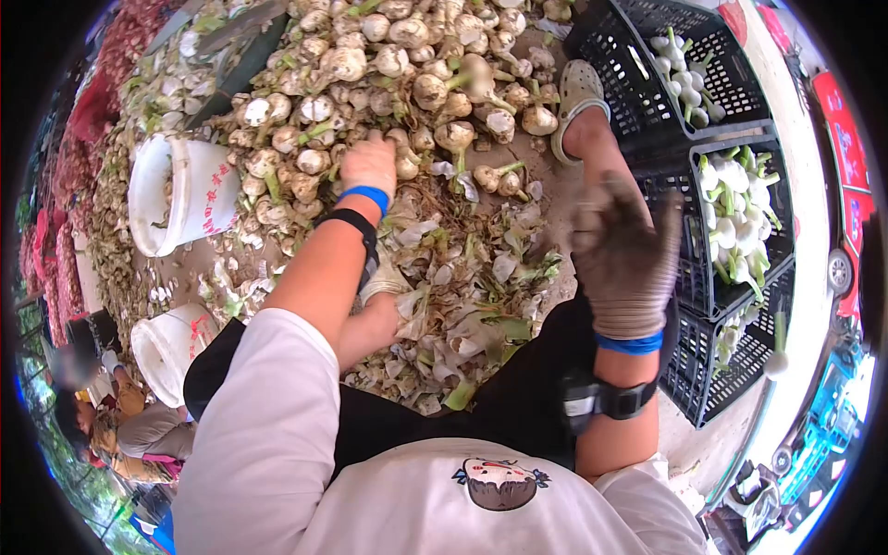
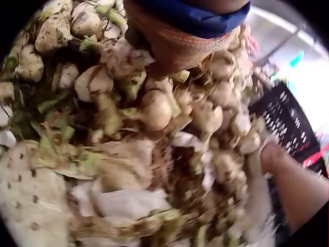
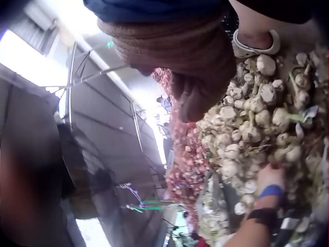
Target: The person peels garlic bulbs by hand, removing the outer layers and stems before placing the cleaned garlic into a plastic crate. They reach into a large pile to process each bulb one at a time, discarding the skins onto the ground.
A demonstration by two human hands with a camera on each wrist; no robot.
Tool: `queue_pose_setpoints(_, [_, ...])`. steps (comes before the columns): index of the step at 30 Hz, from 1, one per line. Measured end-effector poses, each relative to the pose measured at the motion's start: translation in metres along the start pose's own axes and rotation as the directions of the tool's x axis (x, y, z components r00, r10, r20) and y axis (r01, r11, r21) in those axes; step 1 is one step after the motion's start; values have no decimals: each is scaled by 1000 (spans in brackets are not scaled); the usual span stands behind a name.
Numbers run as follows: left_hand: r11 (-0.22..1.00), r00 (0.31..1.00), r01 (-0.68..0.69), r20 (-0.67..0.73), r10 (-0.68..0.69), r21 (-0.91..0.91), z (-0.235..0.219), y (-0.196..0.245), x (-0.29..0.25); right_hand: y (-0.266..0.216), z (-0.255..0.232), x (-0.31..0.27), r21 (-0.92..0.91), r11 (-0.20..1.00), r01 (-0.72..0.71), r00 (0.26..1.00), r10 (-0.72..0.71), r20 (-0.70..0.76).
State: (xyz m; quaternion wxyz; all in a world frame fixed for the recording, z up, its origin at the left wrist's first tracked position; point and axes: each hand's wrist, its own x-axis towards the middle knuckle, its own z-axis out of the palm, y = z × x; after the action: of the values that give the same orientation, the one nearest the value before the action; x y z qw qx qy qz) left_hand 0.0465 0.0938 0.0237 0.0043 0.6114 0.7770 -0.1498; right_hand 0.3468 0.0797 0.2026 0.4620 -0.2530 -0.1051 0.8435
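A heap of garlic bulbs with soil on them [image 1: 342, 63] fills the upper middle of the head view. My left hand [image 1: 368, 168] reaches down onto the heap's near edge, beside several bulbs. In the left wrist view that hand [image 2: 180, 49] hangs over the bulbs [image 2: 156, 109], its fingertips hidden, so any hold is unclear. My right hand [image 1: 623, 254], in a dirty glove, is raised between my leg and the crates, fingers spread and holding nothing. The right wrist view shows the same hand [image 3: 180, 62] from its wrist side, above the heap [image 3: 252, 131].
Black crates with cleaner garlic [image 1: 737, 217] stand at the right. Two white buckets [image 1: 205, 199] are at the left. Loose peelings and dry leaves [image 1: 462, 324] cover the ground between my feet. Red mesh sacks [image 1: 92, 120] and another person [image 1: 129, 430] are at the far left.
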Motion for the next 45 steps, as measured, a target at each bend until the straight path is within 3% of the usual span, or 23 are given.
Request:
queue_pose_setpoints(3, [950,987,130,127,-97,-285,-16,-14,0,31,-12,11,-512,846,-147,989,117,-91])
queue_pose_setpoints(5, [489,934,356,322,-156,-797,-8,-20,-11,56,5,7,-877,481,6,999,-50,-21])
queue_pose_setpoints(6, [-57,901,432,434,-27,-900,-74,-4,-50,65,8,7,-983,116,144,980,-152,126])
queue_pose_setpoints(7, [-243,837,546,536,114,-802,-72,-3,-62,72,9,8,-930,-275,245,935,-186,301])
queue_pose_setpoints(8, [-324,928,369,325,181,-871,-77,4,-81,81,6,10,-886,-394,244,926,-177,333])
queue_pose_setpoints(11, [-718,812,575,380,442,-394,-116,12,-127,88,11,2,-867,-373,331,899,-156,410])
queue_pose_setpoints(14, [-376,991,86,41,128,-922,-120,11,-150,91,20,-13,-791,-432,433,846,-107,521])
queue_pose_setpoints(17, [-13,956,97,90,279,-995,-140,-12,-166,90,21,-24,-724,-468,507,800,-58,597])
queue_pose_setpoints(19, [-223,929,265,186,320,-938,-158,-15,-184,92,19,-30,-835,-165,525,831,-114,545])
queue_pose_setpoints(21, [137,861,-495,-465,205,-858,-135,-12,-186,92,19,-37,-855,-127,503,854,-79,514])
queue_pose_setpoints(23, [174,882,-470,-457,112,-865,-131,-5,-194,94,20,-47,-655,755,30,997,24,73])
queue_pose_setpoints(25, [381,882,-469,-446,153,-797,-144,-3,-203,98,9,-40,-389,912,-130,990,140,-2])
queue_pose_setpoints(27, [358,918,-397,-368,150,-845,-148,-1,-209,86,6,-37,-247,908,-338,938,346,-11])
queue_pose_setpoints(30, [479,688,-705,-667,285,-523,-145,-1,-205,81,22,-40,-595,688,-416,903,232,-363])
queue_pose_setpoints(33, [185,608,-769,-612,506,-612,-163,-12,-205,99,15,-49,-894,337,294,940,-271,207])
queue_pose_setpoints(35, [19,492,-843,-757,431,-537,-165,-24,-203,93,32,-63,-853,414,318,947,-175,269])
queue_pose_setpoints(36, [-259,737,-295,-392,551,-920,-175,-30,-207,90,34,-66,-787,581,206,975,-56,214])
queue_pose_setpoints(37, [-355,660,418,11,751,-836,-180,-35,-209,86,35,-70,-693,717,76,982,66,176])
queue_pose_setpoints(39, [-382,633,367,-73,770,-848,-172,-43,-204,82,28,-75,-591,805,60,986,45,162])
queue_pose_setpoints(41, [-114,717,248,103,689,-962,-170,-52,-192,80,3,-68,-780,617,101,981,69,181])
queue_pose_setpoints(42, [-11,710,-334,-259,654,-942,-167,-58,-179,87,3,-57,-799,591,113,975,88,204])
queue_pose_setpoints(43, [-10,707,-333,-256,659,-943,-162,-56,-177,87,4,-55,-797,594,112,976,85,200])
queue_pose_setpoints(45, [617,942,-280,-89,322,-736,-164,-41,-173,88,18,-52,-44,906,-420,899,409,-155])
